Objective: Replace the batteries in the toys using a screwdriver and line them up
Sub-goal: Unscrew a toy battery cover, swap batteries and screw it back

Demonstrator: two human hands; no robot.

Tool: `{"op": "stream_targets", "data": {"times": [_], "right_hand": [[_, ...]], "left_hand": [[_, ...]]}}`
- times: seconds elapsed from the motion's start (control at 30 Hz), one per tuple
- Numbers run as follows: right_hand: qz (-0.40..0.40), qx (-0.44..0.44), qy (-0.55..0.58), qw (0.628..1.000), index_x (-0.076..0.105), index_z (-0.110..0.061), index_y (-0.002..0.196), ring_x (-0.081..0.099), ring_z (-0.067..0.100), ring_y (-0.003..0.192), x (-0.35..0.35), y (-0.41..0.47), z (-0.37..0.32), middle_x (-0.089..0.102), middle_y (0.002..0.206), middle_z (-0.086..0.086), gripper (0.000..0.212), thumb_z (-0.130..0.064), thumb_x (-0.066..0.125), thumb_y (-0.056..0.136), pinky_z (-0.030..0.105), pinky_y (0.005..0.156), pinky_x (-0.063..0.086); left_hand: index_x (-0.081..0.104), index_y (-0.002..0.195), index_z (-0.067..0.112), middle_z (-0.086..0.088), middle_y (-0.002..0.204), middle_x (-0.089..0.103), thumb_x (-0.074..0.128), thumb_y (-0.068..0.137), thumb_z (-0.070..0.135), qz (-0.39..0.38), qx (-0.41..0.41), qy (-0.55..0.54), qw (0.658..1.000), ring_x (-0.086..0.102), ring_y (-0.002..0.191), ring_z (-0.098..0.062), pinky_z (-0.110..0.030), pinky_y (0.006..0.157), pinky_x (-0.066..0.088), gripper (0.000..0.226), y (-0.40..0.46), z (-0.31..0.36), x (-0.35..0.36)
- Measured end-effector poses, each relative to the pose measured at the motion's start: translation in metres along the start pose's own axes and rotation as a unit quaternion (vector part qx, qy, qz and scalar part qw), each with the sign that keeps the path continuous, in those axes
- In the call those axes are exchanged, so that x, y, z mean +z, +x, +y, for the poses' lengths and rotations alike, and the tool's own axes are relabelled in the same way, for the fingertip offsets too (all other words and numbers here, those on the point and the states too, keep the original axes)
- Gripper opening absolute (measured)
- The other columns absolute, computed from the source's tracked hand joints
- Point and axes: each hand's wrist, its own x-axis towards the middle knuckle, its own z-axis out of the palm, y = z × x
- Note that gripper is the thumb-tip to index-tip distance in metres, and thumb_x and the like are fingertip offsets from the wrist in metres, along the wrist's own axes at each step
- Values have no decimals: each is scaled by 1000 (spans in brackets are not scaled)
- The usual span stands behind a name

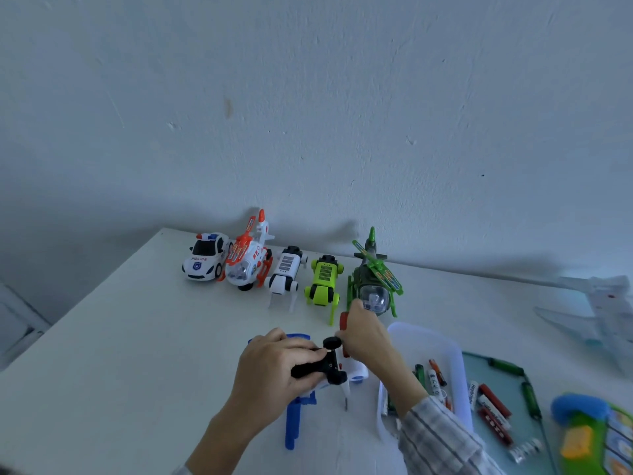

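Observation:
My left hand [274, 361] grips a blue and white toy helicopter [298, 402] turned underside up, its black wheels [332, 344] facing me. My right hand [364, 332] holds a red-handled screwdriver [343, 320] upright over the toy's base; the tip is hidden. Along the wall stand a white police car [205, 257], an orange and white helicopter [248, 258], a white robot dog [286, 272], a lime robot dog [323, 281] and a green helicopter [375, 279].
A white tray [445, 344] at my right holds several batteries [433, 375]. More batteries [493, 406] lie on a teal mat [507, 382]. A pale toy plane [596, 310] lies at far right; a green and blue toy [592, 433] fills the lower right corner.

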Motion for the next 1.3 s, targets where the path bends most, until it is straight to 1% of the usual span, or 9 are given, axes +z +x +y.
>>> {"op": "stream_targets", "data": {"times": [0.07, 0.17, 0.27, 0.37, 0.47, 0.53, 0.8, 0.97, 1.3], "right_hand": [[58, -41, 0, 997, 32, -9, 102, 54, 28, 73, -5, -15, -4, 51, 82, 6, 26, -9, 54, 87, 34, 58, 41], [132, -79, 67, 986, 33, -11, 106, 55, 25, 61, -12, -32, -4, 52, 73, 5, 25, -6, 50, 89, 36, 52, 46], [217, -117, 161, 956, 37, -16, 102, 47, 9, 51, -27, -49, -4, 52, 67, 3, 19, -10, 52, 92, 18, 42, 35], [282, -178, 235, 913, 39, -24, 92, 40, 9, 47, -43, -66, -11, 46, 59, 0, 21, -10, 54, 93, 14, 41, 28], [275, -213, 262, 900, 35, -32, 85, 38, 11, 48, -47, -79, -19, 46, 57, 2, 32, -8, 55, 92, 11, 43, 27], [274, -226, 261, 898, 35, -32, 83, 39, 11, 49, -47, -84, -22, 45, 58, 0, 35, -6, 56, 91, 10, 44, 28], [243, -239, 245, 908, 34, -36, 86, 38, 9, 49, -42, -86, -23, 39, 56, -3, 35, -10, 56, 91, 12, 44, 27], [246, -236, 246, 908, 35, -35, 87, 37, 10, 49, -39, -85, -22, 40, 56, 1, 35, -9, 57, 91, 14, 44, 27], [210, -269, 251, 906, 38, -29, 97, 39, 9, 49, -36, -81, -20, 40, 56, -9, 28, -10, 57, 92, 13, 46, 29]], "left_hand": [[74, 95, 41, 30, 93, 68, 54, 78, 62, 2, 7, -1, 1000, 43, 67, 0, -12, 57, 27, 34, -1, 0, -1], [74, 95, 41, 29, 92, 68, 53, 78, 62, -6, 6, -4, 1000, 44, 68, 0, -14, 56, 30, 34, -1, 0, -1], [74, 95, 40, 29, 92, 68, 54, 78, 61, -1, 4, -9, 1000, 43, 69, 1, -14, 58, 30, 34, 0, -1, 1], [76, 94, 37, 26, 91, 69, 55, 76, 59, 14, 6, -14, 1000, 45, 70, 1, -17, 57, 35, 35, 0, -3, 2], [76, 94, 36, 25, 91, 70, 55, 76, 58, 20, 2, -23, 1000, 48, 68, -1, -22, 55, 42, 36, 0, -3, 2], [76, 94, 36, 26, 91, 69, 56, 76, 58, 18, -2, -25, 1000, 46, 69, 0, -21, 56, 40, 35, 1, -3, 3], [76, 95, 37, 26, 91, 69, 56, 75, 58, 10, -8, -28, 1000, 48, 66, -2, -23, 55, 42, 35, 3, -4, 3], [76, 93, 38, 28, 90, 69, 56, 75, 60, 5, -7, -27, 1000, 45, 66, -1, -13, 58, 28, 35, 4, -4, 1], [76, 93, 37, 28, 88, 69, 54, 75, 61, 6, 0, -20, 1000, 48, 64, -3, -10, 60, 26, 37, 5, -2, 0]]}}
